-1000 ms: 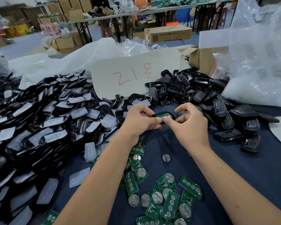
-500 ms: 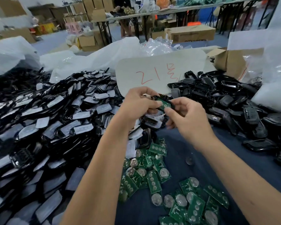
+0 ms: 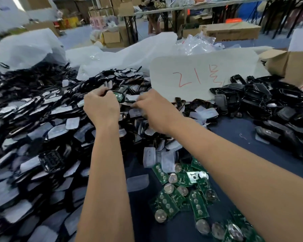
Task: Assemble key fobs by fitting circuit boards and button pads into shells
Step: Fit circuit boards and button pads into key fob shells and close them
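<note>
Head view. Left hand point(image 3: 101, 109): fingers curled round a black shell point(image 3: 120, 96) with a green circuit board seated in it. Right hand point(image 3: 157, 112): fingers blurred, at a translucent button pad point(image 3: 132, 97) just beside the shell; grip cannot be told. Beneath the fingers: heap of shells and pads point(image 3: 33, 130). Nearer than the fingers: loose circuit boards point(image 3: 175, 198) on the dark blue worktop point(image 3: 234, 137). Beyond: card marked in red point(image 3: 196, 77), plastic bags, cardboard boxes.
</note>
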Demonstrator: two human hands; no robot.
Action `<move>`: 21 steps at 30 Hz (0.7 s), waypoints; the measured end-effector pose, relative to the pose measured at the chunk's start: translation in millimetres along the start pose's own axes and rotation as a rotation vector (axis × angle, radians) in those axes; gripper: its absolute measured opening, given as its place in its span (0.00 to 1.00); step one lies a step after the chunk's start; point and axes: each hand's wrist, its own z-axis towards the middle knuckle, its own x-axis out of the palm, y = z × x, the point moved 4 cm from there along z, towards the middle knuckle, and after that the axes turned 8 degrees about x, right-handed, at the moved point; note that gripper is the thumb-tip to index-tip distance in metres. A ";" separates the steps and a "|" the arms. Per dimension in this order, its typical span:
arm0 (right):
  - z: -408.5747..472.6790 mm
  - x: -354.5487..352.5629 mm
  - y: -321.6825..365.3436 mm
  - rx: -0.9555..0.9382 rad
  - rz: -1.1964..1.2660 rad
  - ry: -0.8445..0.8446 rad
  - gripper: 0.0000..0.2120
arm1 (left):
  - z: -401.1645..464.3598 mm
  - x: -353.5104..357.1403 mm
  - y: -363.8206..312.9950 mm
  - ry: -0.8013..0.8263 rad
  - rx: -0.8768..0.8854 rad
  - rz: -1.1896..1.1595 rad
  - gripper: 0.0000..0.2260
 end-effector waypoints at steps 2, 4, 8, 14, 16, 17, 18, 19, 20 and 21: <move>3.7 5.4 6.6 -0.026 -0.081 0.034 0.22 | -1.4 3.0 0.5 -0.006 0.006 -0.006 0.11; 5.2 6.6 11.1 -0.012 -0.137 -0.004 0.20 | -7.6 4.2 -2.6 -0.042 0.042 -0.003 0.09; -3.8 -0.1 2.3 0.062 -0.121 -0.135 0.17 | -15.5 6.8 -8.6 -0.101 0.102 -0.013 0.12; -95.6 -26.7 -98.0 0.578 0.655 -0.310 0.06 | -69.2 67.1 -34.5 0.388 0.227 -0.077 0.07; -142.0 -31.7 -131.0 0.732 0.847 -0.416 0.08 | -106.7 97.1 -45.0 0.638 0.234 -0.078 0.05; -163.5 -33.2 -143.5 0.791 0.912 -0.483 0.08 | -125.3 110.6 -48.8 0.767 0.259 -0.065 0.04; -184.9 -35.4 -153.7 0.836 0.964 -0.550 0.08 | -145.7 123.7 -52.1 0.891 0.309 -0.039 0.04; -201.9 -36.6 -160.1 0.865 0.997 -0.603 0.08 | -163.5 133.5 -53.3 0.993 0.370 0.000 0.04; -215.1 -37.3 -163.5 0.886 1.017 -0.630 0.09 | -179.3 140.5 -52.6 1.078 0.425 0.040 0.05; -226.1 -38.2 -166.7 0.897 1.021 -0.637 0.09 | -193.4 146.6 -51.3 1.145 0.474 0.077 0.05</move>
